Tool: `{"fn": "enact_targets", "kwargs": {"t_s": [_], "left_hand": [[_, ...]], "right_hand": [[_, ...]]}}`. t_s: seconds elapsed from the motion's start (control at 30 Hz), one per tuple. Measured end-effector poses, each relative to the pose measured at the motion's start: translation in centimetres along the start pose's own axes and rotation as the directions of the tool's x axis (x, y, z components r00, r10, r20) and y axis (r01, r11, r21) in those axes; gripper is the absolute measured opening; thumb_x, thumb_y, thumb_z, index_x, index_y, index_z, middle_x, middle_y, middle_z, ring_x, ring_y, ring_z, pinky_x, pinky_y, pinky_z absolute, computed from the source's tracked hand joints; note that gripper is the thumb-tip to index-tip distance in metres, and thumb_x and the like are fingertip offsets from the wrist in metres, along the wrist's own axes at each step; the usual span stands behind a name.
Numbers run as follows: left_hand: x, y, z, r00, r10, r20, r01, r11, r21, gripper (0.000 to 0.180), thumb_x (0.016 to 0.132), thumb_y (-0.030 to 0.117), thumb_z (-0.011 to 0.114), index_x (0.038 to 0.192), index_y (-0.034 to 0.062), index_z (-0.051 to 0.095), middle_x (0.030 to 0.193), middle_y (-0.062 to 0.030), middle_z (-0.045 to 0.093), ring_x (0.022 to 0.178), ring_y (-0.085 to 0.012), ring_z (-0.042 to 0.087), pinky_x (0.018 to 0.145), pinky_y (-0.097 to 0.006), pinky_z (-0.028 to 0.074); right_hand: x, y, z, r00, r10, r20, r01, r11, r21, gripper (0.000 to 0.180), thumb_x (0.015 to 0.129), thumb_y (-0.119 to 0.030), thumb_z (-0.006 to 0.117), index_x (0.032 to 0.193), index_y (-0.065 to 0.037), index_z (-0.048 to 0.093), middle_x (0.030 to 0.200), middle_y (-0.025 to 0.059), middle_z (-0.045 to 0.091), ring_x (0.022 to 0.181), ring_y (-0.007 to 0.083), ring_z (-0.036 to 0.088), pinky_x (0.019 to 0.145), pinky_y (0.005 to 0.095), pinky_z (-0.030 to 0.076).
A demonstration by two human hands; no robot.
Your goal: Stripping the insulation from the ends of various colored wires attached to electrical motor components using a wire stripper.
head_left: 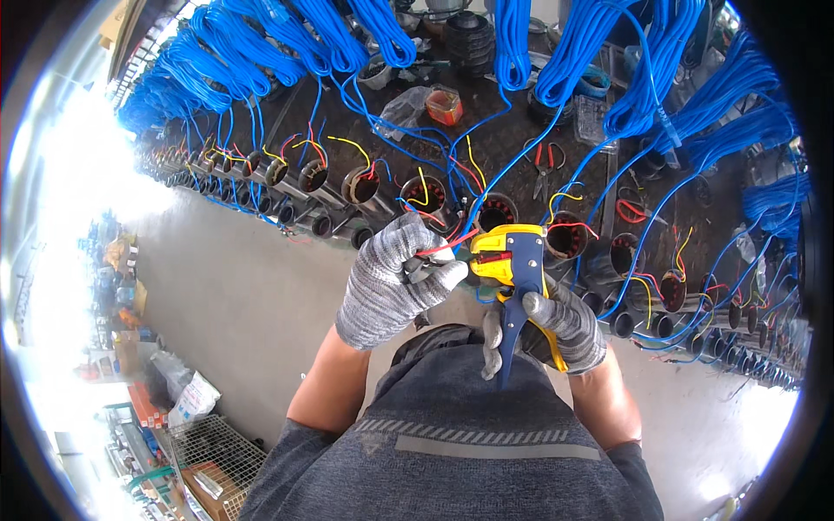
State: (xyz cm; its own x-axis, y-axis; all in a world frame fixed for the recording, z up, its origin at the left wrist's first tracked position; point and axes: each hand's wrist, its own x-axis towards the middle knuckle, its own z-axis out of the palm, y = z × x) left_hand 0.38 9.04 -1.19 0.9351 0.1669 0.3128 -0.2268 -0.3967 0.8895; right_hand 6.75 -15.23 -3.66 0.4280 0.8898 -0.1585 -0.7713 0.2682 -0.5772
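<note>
Pinching a thin red wire [439, 249], knit-gloved left hand [391, 280] meets yellow stripper [512, 260].

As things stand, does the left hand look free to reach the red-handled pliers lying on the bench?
Probably not: the left hand is pinching a red wire fed into the yellow stripper, and the red-handled pliers lie beyond the row of motor housings.

Blue cable bundles [365, 35] and motor row [365, 187] crowd bench ahead; floor [234, 295] leftward open.
</note>
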Motion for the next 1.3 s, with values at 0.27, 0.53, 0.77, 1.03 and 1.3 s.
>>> {"fn": "enact_targets", "kwargs": {"t_s": [0.27, 0.53, 0.77, 1.03, 1.3], "left_hand": [[0.7, -0.3, -2.7, 0.992, -0.049, 0.112, 0.059, 0.994, -0.096, 0.022, 0.083, 0.008, 0.087, 0.094, 0.0048, 0.069, 0.089, -0.0050, 0.067, 0.079, -0.0147, 0.068, 0.074, -0.030, 0.055], [0.5, -0.1, -2.7, 0.994, -0.033, 0.104, 0.043, 0.995, -0.091, 0.015, 0.089, 0.007, 0.082, 0.095, 0.0049, 0.069, 0.085, -0.0022, 0.066, 0.072, -0.0109, 0.061, 0.069, -0.028, 0.050], [-0.3, -0.5, -1.1, 0.994, -0.090, 0.064, 0.104, 0.962, -0.253, 0.010, 0.093, 0.006, 0.078, 0.096, 0.0062, 0.069, 0.086, 0.0010, 0.066, 0.071, -0.0062, 0.054, 0.069, -0.026, 0.048], [-0.8, -0.3, 0.0, 0.984, -0.122, 0.132, 0.148, 0.966, -0.211, 0.012, 0.091, 0.003, 0.079, 0.097, 0.0062, 0.069, 0.086, 0.0013, 0.066, 0.069, -0.0064, 0.051, 0.067, -0.026, 0.047], [-0.8, -0.3, 0.5, 0.988, -0.058, 0.145, 0.077, 0.988, -0.132, 0.014, 0.089, 0.003, 0.080, 0.096, 0.0065, 0.069, 0.084, 0.0020, 0.065, 0.068, -0.0053, 0.049, 0.065, -0.026, 0.046]], "right_hand": [[1.2, 1.2, 1.4, 0.999, -0.031, -0.044, 0.029, 0.998, -0.054, 0.076, 0.096, -0.045, 0.074, 0.147, 0.003, 0.044, 0.086, 0.0220, 0.070, 0.068, 0.0359, 0.072, 0.061, 0.0487, 0.062], [1.0, 0.7, 2.3, 0.992, -0.080, -0.094, 0.076, 0.996, -0.048, 0.079, 0.094, -0.050, 0.074, 0.148, 0.001, 0.046, 0.091, 0.0195, 0.070, 0.072, 0.0306, 0.072, 0.067, 0.0428, 0.061], [0.3, 1.7, 0.8, 0.994, -0.105, -0.034, 0.105, 0.994, -0.015, 0.080, 0.093, -0.051, 0.074, 0.147, 0.002, 0.046, 0.102, 0.0225, 0.072, 0.087, 0.0364, 0.075, 0.080, 0.0468, 0.062], [-0.9, 1.0, 0.8, 0.999, -0.039, 0.005, 0.039, 0.993, -0.107, 0.076, 0.097, -0.048, 0.071, 0.149, 0.000, 0.044, 0.100, 0.0205, 0.073, 0.085, 0.0326, 0.076, 0.077, 0.0418, 0.062], [-1.8, 1.1, 0.2, 0.999, -0.032, -0.040, 0.028, 0.994, -0.108, 0.072, 0.098, -0.052, 0.068, 0.144, 0.001, 0.050, 0.086, 0.0175, 0.072, 0.067, 0.0249, 0.072, 0.068, 0.0364, 0.060]]}}
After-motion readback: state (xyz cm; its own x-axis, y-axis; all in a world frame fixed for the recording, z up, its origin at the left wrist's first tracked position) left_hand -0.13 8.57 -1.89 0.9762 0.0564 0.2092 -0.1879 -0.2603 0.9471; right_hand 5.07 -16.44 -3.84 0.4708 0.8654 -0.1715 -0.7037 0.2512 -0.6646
